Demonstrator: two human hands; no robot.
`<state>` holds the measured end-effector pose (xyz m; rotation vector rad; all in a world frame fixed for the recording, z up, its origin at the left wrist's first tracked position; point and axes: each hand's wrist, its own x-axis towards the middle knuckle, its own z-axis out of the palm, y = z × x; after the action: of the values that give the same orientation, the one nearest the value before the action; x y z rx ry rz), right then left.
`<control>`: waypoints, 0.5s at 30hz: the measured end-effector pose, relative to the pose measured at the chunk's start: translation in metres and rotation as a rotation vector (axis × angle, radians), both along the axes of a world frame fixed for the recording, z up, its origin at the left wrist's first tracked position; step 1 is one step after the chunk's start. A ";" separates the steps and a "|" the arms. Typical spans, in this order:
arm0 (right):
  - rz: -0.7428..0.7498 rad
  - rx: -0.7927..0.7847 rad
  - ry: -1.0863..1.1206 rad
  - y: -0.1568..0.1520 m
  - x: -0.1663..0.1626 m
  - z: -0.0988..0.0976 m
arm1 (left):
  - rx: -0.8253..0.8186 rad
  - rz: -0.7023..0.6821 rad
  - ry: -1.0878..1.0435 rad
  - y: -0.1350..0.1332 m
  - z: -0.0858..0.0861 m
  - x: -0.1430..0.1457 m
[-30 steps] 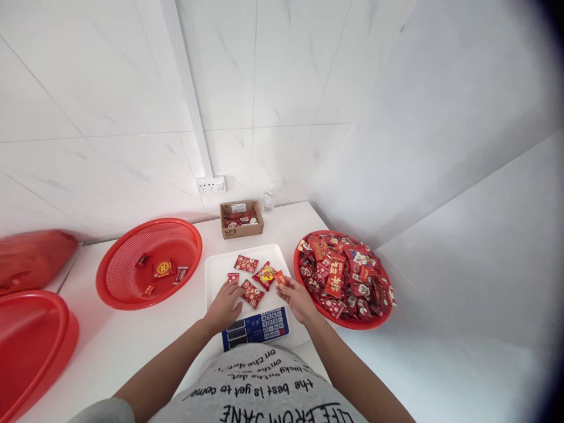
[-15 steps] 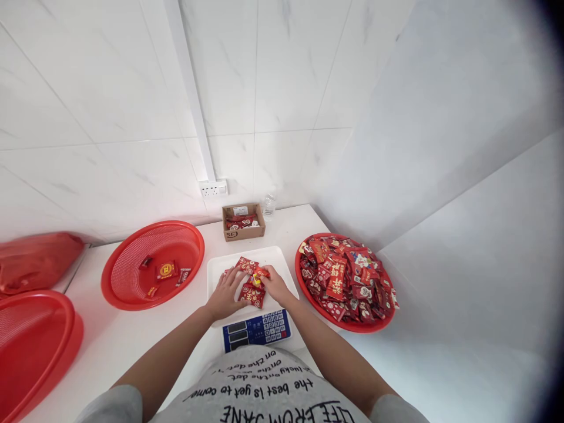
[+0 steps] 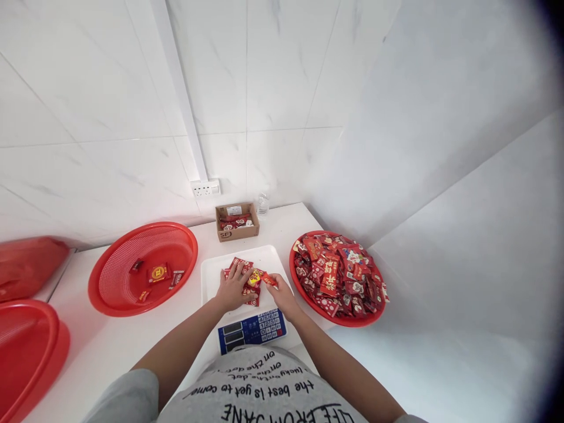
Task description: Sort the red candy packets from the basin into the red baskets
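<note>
Several red snack packets [image 3: 242, 264] lie on the white pan [image 3: 264, 256] of a weighing scale with a blue key panel [image 3: 252, 333]. Resting across these packets is my left hand [image 3: 232, 289], its fingers spread and flat. A yellow-and-red packet [image 3: 255, 278] shows between my two hands. My right hand [image 3: 284, 295] pinches a small red packet [image 3: 268, 279] between thumb and fingers, just above the pan's right half. Packets beneath my left palm are partly hidden.
A red basket [image 3: 294, 281] heaped with red packets stands at the right. Left of the scale, another red basket [image 3: 97, 288] holds a few packets. A further red basket [image 3: 51, 335], a red bag [image 3: 29, 267], a small cardboard box [image 3: 238, 232] and a clear cup [image 3: 263, 203] are around.
My right hand has drawn the small red packet slightly right, away from my left hand, uncovering more of the yellow-and-red packet. My left hand stays spread over the packets. The view has shifted slightly.
</note>
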<state>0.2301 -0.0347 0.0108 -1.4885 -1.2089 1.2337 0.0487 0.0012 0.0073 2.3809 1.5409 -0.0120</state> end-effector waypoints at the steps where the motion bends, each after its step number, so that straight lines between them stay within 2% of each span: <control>1: -0.009 0.000 0.005 -0.002 0.001 0.000 | 0.013 0.019 0.003 -0.003 -0.001 0.001; 8: -0.047 -0.054 0.056 -0.013 0.005 -0.007 | 0.142 0.173 -0.016 -0.023 -0.012 -0.004; 15: -0.043 -0.080 0.131 -0.023 0.003 -0.013 | 0.144 0.200 0.010 -0.029 -0.008 -0.003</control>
<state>0.2335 -0.0575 -0.0022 -1.4592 -1.0469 1.3431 0.0453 -0.0283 -0.0010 2.3223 1.8346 0.1352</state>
